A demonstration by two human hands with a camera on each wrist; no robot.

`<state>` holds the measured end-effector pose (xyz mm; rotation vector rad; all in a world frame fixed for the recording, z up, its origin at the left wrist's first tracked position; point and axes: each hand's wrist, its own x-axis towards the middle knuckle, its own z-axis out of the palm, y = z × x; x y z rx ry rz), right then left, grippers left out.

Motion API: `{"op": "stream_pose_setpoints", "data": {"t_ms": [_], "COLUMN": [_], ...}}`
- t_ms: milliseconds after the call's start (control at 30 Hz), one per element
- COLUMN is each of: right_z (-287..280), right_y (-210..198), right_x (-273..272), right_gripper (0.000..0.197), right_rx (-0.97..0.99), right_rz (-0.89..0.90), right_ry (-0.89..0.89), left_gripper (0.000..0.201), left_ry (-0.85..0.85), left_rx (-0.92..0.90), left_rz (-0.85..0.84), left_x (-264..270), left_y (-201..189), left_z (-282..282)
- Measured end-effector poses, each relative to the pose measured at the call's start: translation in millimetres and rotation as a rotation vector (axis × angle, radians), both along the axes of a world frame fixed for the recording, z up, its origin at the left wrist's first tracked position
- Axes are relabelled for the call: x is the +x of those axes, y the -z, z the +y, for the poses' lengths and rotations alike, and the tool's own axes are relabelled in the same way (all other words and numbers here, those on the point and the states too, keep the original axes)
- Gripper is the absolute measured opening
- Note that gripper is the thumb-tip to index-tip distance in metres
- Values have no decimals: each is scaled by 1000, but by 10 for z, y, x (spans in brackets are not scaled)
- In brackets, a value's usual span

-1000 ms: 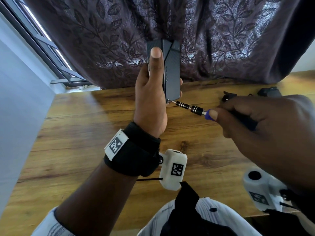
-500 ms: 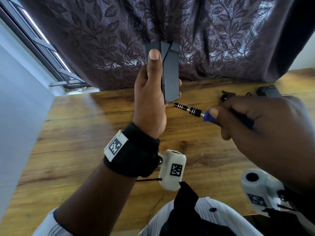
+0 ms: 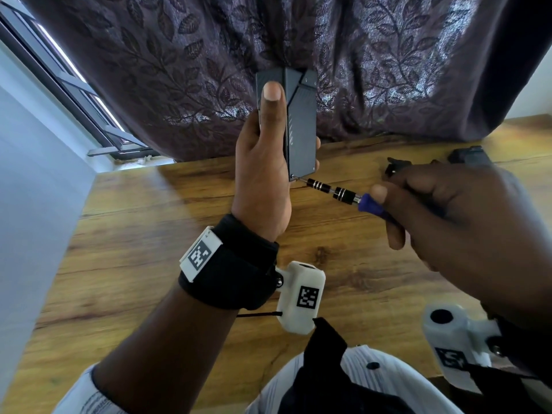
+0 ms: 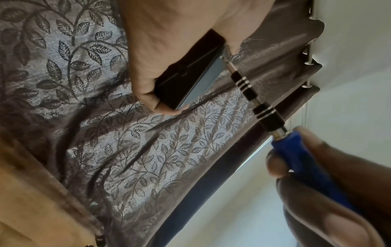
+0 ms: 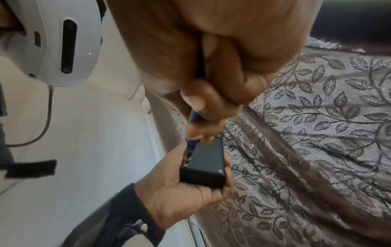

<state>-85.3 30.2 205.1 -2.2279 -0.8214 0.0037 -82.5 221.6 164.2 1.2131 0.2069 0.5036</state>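
Note:
My left hand grips a black rectangular box upright above the wooden table, thumb laid along its near face and fingertips wrapped round the far side. The box has a ribbed black face with a small screw at one lower corner. My right hand grips a blue-handled screwdriver with a black-and-silver banded shaft. Its tip sits at the box's lower corner. In the left wrist view the box lies in my palm, with the blue handle pinched between the right fingers.
The wooden table runs under both hands. A dark leaf-patterned curtain hangs behind, with a window frame at left. Small black parts lie on the table at far right, partly hidden by my right hand.
The box and screwdriver stay engaged at the same corner. My right hand's fingers have shifted slightly on the blue handle; both hands have drifted a little.

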Motion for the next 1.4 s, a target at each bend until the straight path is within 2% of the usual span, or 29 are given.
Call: {"op": "stream_pose_setpoints", "data": {"t_ms": [67,167,300,433,533,667,833,967,1067,1167,1233,1333,1400], "right_z": [-7,-11,-55,-62,-33,-14,-66,-23,-15,-6,-14,-28,1], "right_y": [-13,-57,-69,-16,-24,4,-25,-8,-13,-39,-54,-73,-57], "right_x": [4,-8,-3,54,50,30,-15,28,66,42,19,0,-6], "right_gripper": [23,32,15,28,26,32,15,35,29,34,26,13,14], "right_rx": [9,-60,1,-2,10,-116,-51,-103,-77,-117,-103,-25,-13], "right_rz": [30,-41,-53,-51,-15,-83,-133,-110,-37,-99,-131,-71,-6], "right_ry": [11,18,39,54,21,-16,36,39,33,-9,-7,30,27], "left_gripper": [61,65,59,53,53,55,58,58,56,57,56,58,59], "left_ry": [3,0,7,14,16,13,28,27,21,10,14,12,10], "left_rx": [4,13,9,-10,-19,-15,-1,9,-9,-12,-10,3,1], "left_rz": [-12,3,32,35,25,23,13,14,20,22,25,22,11], "left_x": [6,12,-7,-8,10,25,12,4,3,-1,-6,-10,-4], "left_y": [-15,8,79,74,18,10,28,39,31,41,51,58,52], "left_z": [-6,-26,-60,-57,-30,-10,-41,-39,-32,-16,-26,-27,-13]}}
